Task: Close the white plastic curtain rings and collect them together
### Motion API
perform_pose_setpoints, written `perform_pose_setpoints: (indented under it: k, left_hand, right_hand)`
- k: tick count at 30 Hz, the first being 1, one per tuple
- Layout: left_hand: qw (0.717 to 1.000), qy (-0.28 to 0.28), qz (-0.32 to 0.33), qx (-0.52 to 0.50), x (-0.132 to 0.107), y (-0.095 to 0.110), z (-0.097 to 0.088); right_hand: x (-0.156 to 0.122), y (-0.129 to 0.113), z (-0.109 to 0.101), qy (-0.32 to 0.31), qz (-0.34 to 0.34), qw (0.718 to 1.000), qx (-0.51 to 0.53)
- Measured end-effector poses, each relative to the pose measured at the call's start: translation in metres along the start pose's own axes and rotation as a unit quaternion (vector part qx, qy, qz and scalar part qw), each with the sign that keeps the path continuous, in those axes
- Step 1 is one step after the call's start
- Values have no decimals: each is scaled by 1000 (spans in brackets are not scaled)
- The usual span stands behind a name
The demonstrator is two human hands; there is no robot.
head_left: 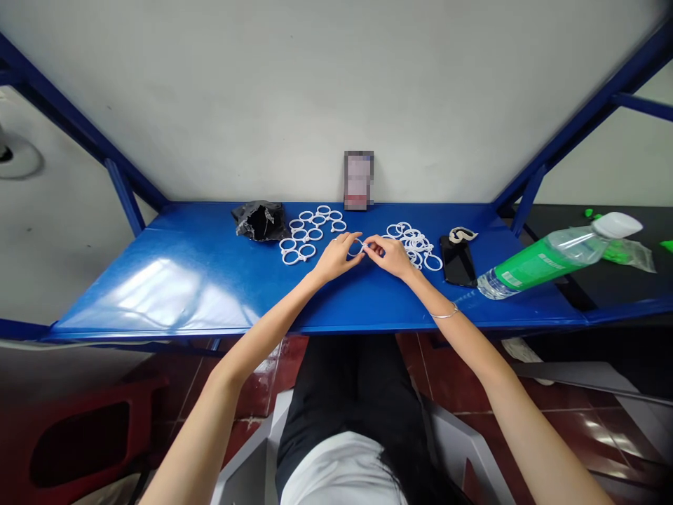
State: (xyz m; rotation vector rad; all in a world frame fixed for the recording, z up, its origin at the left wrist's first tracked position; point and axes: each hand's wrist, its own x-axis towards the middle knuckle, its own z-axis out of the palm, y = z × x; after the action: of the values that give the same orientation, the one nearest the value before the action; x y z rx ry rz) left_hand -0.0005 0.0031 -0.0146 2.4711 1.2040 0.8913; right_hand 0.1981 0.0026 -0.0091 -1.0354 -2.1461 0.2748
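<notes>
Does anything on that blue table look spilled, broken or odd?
Nothing looks spilled or broken. The green-labelled bottle appears tilted, though that may be lens distortion. The black bag is crumpled. The white rings by the right hand overlap untidily.

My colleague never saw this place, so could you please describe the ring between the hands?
On the blue table, white rings lie in a spread-out group beyond the left hand and a heap beside the right hand. Between these is the ring. Only this one is held in the hands; its neighbours lie on the table.
</notes>
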Motion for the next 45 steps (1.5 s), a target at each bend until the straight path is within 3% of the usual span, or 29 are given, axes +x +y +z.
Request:
perform_pose_setpoints:
  k: [17,30,37,41,45]
  left_hand:
    - [999,35,-7,-9,-3,7,2]
    - [987,87,-30,-130,-2,8,-1]
    - [963,87,-79,-242,-2,12,-5]
    - [943,53,-114,-309,-3,11,2]
    - [912,57,-148,-379,-3,11,7]
  right_hand:
    - [0,-1,-3,-8,14,1000,6]
    - [0,-2,-2,4,38,999,33]
    - [2,-1,-1,-32,72,984,163]
    - [3,-3,-3,-49,89,978,180]
    - [3,-4,-3,-66,90,980,167]
